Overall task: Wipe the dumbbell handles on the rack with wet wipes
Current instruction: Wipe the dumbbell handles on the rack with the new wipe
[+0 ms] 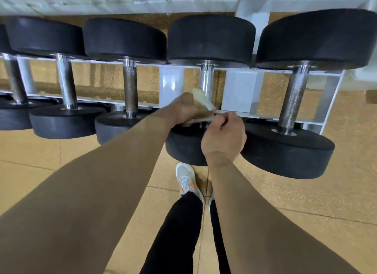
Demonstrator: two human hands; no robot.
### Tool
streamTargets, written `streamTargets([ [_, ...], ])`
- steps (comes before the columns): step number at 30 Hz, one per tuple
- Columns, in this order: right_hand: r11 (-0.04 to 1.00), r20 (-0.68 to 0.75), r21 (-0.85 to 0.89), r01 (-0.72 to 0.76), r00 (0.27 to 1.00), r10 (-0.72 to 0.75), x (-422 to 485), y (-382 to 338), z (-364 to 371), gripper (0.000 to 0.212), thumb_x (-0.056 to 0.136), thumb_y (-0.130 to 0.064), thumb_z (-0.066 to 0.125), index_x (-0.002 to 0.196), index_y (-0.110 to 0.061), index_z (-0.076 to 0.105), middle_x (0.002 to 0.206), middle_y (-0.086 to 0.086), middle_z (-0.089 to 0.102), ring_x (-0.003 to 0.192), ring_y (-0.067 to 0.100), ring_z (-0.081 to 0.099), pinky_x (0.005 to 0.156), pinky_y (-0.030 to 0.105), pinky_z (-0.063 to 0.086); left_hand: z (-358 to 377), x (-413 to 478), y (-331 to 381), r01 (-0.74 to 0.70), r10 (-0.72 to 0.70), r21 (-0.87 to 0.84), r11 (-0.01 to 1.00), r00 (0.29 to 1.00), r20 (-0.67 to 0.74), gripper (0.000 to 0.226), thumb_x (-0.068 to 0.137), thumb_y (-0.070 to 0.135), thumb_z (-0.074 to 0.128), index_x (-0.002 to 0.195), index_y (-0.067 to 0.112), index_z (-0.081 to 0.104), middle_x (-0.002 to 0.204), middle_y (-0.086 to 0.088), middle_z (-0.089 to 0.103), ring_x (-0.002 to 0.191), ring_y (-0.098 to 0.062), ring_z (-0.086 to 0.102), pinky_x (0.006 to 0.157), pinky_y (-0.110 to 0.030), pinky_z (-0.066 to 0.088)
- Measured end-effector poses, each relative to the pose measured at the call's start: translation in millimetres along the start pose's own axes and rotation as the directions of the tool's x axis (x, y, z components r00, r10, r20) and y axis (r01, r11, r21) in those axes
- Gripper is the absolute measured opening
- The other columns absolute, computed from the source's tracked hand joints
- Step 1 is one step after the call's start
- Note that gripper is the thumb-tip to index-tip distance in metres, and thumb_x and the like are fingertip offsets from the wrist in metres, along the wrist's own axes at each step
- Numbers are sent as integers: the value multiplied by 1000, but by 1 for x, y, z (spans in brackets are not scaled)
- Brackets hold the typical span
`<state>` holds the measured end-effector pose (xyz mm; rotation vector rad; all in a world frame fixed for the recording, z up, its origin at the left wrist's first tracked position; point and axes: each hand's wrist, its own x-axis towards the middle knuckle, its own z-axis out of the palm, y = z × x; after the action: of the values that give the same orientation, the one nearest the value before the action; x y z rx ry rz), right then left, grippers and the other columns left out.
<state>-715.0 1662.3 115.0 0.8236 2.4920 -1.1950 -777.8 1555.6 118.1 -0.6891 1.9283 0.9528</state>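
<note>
Head view: my left hand grips the wet wipe at the dumbbell handle while my right hand pinches its edge, probably to spread it for wrapping.

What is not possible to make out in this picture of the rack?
Head view:
1. Lower part of the handle being wiped: hidden by the left hand, the right hand and the wipe.
2. The leftmost dumbbell: cut off by the left edge.
3. The right hand's fingertips: curled behind the hand itself.
</note>
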Motion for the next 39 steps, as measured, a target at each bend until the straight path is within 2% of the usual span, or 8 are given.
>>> streamTargets([
  [6,998,-49,28,54,997,-53,0,5,5,42,83,-41,24,78,-14,56,85,5,63,87,31,56,86,46,45,18,21,44,-26,-149,-522,852,946,-289,31,86,31,78,98,17,53,85,4,58,90,-25,62,79,-34,54],
  [9,995,-80,63,81,994,-76,1,6,6,34,82,-38,25,73,-16,49,79,7,61,81,33,55,80,47,48,12,27,51,-86,-151,-632,770,938,-311,51,88,36,77,122,18,43,90,9,51,92,-21,57,69,-28,44],
  [15,996,-73,45,75,995,-72,0,6,4,42,86,-34,31,81,-7,62,84,9,66,85,34,58,85,45,46,23,6,12,-92,53,-180,979,977,-208,35,100,27,59,130,12,48,115,-3,58,108,-22,58,86,-30,45],
  [19,1000,169,-13,9,986,-6,6,1,-13,23,98,-30,41,87,-18,57,96,3,67,95,28,60,93,44,48,17,-26,0,22,43,248,969,966,-256,16,101,12,50,110,2,58,116,-15,64,94,-24,54,73,-28,39],
  [23,953,419,193,-235,898,137,20,-4,-50,14,103,-18,46,100,-24,59,95,-6,62,93,19,59,80,31,45,18,-70,6,-107,4,-295,949,944,-330,16,92,12,64,107,7,61,104,-7,67,101,-26,66,78,-31,53],
  [26,841,468,410,-354,872,139,22,-7,-88,15,101,-17,51,98,-26,63,97,-1,67,97,22,65,89,35,50,28,-99,10,-178,155,-760,625,983,-103,52,82,12,75,131,3,59,120,-20,70,111,-34,69,90,-44,59],
  [31,717,700,490,-496,714,16,23,-11,-154,50,105,-49,41,131,-13,65,125,10,71,117,27,68,96,41,55,45,-120,18,-118,293,-849,515,955,45,45,91,5,69,134,-3,57,130,-21,66,121,-36,64,98,-46,56],
  [39,895,511,407,-184,858,-56,42,-7,-188,20,98,-20,65,114,-7,68,107,13,75,101,31,73,95,52,58,50,-119,38,91,274,-937,336,943,190,57,92,37,50,140,5,53,125,-13,62,113,-31,61,93,-42,54],
])
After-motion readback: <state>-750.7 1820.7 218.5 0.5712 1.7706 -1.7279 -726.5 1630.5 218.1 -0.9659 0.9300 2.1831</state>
